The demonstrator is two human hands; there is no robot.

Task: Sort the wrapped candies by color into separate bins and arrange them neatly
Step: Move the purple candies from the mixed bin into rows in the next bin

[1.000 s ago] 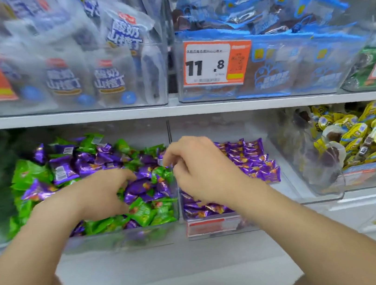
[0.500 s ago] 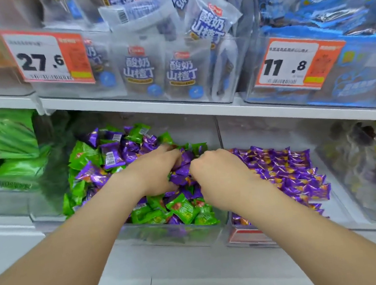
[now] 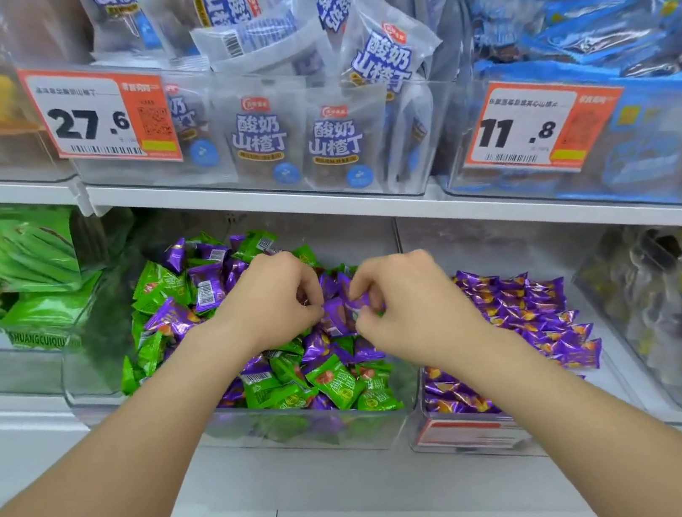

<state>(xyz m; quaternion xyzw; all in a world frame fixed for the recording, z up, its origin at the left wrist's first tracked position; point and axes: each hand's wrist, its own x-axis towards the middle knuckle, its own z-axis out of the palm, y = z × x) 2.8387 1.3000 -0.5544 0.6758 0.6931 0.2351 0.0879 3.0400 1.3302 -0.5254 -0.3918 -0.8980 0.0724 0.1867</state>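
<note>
Upper shelf (image 3: 322, 205): white, runs left to right above the lower bins. Mixed bin (image 3: 303, 434): clear plastic, centre, holding a loose heap of green candies (image 3: 335, 381) and purple ones together. Purple bin (image 3: 458, 435): clear, just right of the mixed bin, holding purple candies (image 3: 528, 310) laid in rows. Left hand (image 3: 274, 299) and right hand (image 3: 408, 305): both over the far right part of the mixed bin, close together, fingers curled in. Held purple candy (image 3: 338, 314): between the two hands, above the heap, its left edge pinched by the left fingertips, its right end by the right thumb and fingers.
</note>
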